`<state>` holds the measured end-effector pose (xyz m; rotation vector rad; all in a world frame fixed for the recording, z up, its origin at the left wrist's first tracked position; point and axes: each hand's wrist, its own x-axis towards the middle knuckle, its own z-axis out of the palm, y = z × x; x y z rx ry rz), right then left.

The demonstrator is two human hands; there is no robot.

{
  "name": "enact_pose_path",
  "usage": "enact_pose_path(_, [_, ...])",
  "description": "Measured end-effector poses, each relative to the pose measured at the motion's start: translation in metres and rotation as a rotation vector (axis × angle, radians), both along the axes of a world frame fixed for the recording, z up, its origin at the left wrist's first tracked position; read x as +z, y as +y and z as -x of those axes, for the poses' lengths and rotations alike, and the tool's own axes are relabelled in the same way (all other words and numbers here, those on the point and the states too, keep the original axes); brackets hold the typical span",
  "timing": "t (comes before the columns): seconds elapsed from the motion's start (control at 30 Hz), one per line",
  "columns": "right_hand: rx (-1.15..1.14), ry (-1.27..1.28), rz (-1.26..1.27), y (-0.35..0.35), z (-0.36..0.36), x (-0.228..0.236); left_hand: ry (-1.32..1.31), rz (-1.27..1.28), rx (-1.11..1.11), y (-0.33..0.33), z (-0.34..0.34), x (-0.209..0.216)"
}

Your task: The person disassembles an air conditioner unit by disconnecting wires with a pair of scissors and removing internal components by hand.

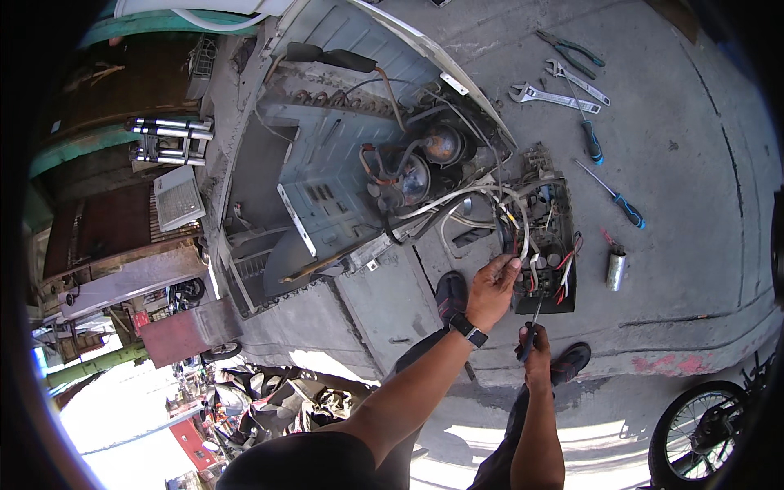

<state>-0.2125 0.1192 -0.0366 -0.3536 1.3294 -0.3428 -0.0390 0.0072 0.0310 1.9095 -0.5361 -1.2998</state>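
Note:
My left hand (492,287), with a dark wristwatch above it, pinches wires (515,245) at the near left edge of an opened electrical control box (559,305). In my right hand (536,359) is a screwdriver (528,336) with a dark handle. Its thin shaft points up into the near end of the box, by the terminals; the tip is too small to make out. Red and white wire ends (564,282) stick up on the box's right side. A thick bundle of pale cables (482,189) runs from the box to an opened air-conditioner unit (327,175).
Right of the box lie a metal cylinder with red leads (616,269), two blue-handled screwdrivers (629,211) (593,145), two adjustable wrenches (555,99) (584,83) and pliers (576,51). Copper pipes and compressors (443,144) fill the unit. A motorcycle wheel (694,433) stands at lower right.

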Motion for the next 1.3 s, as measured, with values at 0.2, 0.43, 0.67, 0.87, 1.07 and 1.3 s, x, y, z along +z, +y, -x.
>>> enact_pose_path(0.2, [0.046,0.039,-0.009,0.007,-0.002,-0.001,-0.177,-0.005,-0.144,0.025,0.005,-0.001])
enact_pose_path(0.43, [0.082,-0.018,0.070,0.013,-0.006,0.003,-0.283,0.151,-0.196,0.057,0.018,0.009])
enact_pose_path(0.67, [0.146,-0.144,-0.070,0.013,-0.002,0.009,-0.333,0.170,-0.169,0.068,0.018,0.025])
enact_pose_path(0.87, [0.434,-0.159,-0.102,-0.013,0.012,0.035,-0.376,0.098,-0.244,0.086,0.025,0.024])
enact_pose_path(1.07, [0.778,-0.020,0.018,-0.049,0.033,0.047,-0.448,0.041,-0.350,0.095,0.021,0.024])
enact_pose_path(1.3, [0.844,0.095,0.103,-0.047,0.009,0.056,-0.396,0.047,-0.157,0.124,0.025,0.004])
